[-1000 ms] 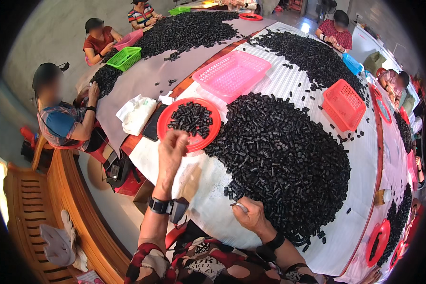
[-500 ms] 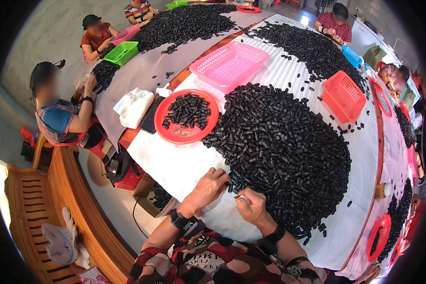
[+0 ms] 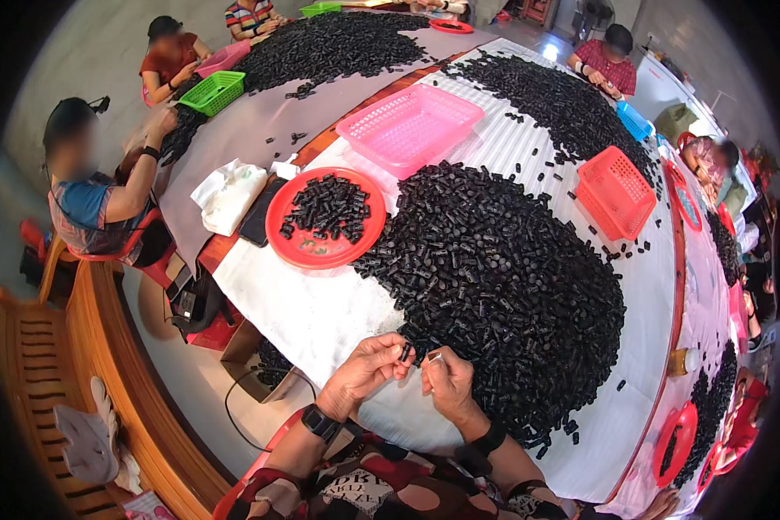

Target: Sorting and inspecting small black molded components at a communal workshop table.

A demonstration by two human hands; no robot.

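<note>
Between the thumb and fingers of my left hand (image 3: 366,371) is a small black cylindrical piece (image 3: 405,352), held upright at the near edge of a big pile of like pieces (image 3: 507,277). Close beside it, my right hand (image 3: 450,387) is closed round a small tool with a pale, metallic-looking end (image 3: 435,356). Most of that tool is hidden in the fingers, so its exact kind does not show. A round red tray (image 3: 345,253) with several more black pieces lies beyond my left hand, left of the pile.
A pink basket (image 3: 364,137) and a red basket (image 3: 616,195) stand beyond and right of the pile. White cloth (image 3: 277,299) covers the table. A white packet (image 3: 227,198) and a dark phone (image 3: 258,217) lie at left. Several people (image 3: 108,199) sit around, working at other black piles.
My left hand has come up off the pile's edge with a black piece now showing in its fingers. My right hand has turned its tool end upward. The whole view has shifted slightly.
</note>
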